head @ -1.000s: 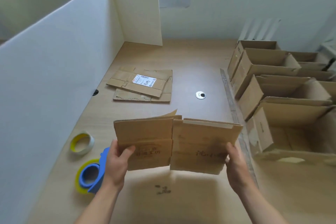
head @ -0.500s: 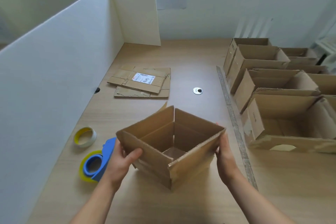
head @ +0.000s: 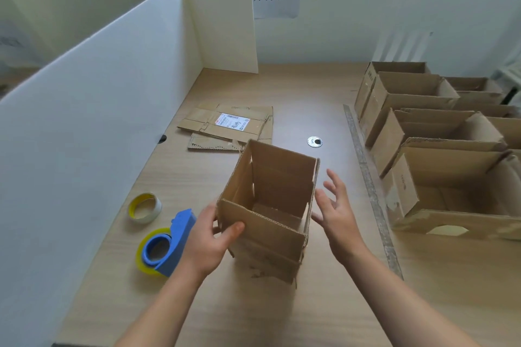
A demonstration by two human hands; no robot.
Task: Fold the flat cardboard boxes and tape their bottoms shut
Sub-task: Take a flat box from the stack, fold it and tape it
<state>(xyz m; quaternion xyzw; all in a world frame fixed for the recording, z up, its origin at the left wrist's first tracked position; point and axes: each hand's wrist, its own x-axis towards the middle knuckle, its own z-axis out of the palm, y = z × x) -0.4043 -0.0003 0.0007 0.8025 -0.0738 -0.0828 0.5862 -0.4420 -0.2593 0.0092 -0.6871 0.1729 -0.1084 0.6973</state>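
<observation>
soft, even light is filling the scene, with the box (head: 265, 236) casting only a faint shadow on its near side. surfaces far left of the box are stretching from wide-angle distortion.

One opened box (head: 267, 236). Left of it: one tape roll (head: 150, 217), one tape dispenser (head: 180, 234). Behind it: two flat boxes (head: 203, 121). Right of it: at least four standing boxes (head: 377, 104).

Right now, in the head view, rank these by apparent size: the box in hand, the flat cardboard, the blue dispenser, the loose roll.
1. The box, though it is also nearest the camera.
2. The flat cardboard and the dispenser look much alike; the cardboard lies farther, so I won't rank them.
3. The roll, smallest.
</observation>
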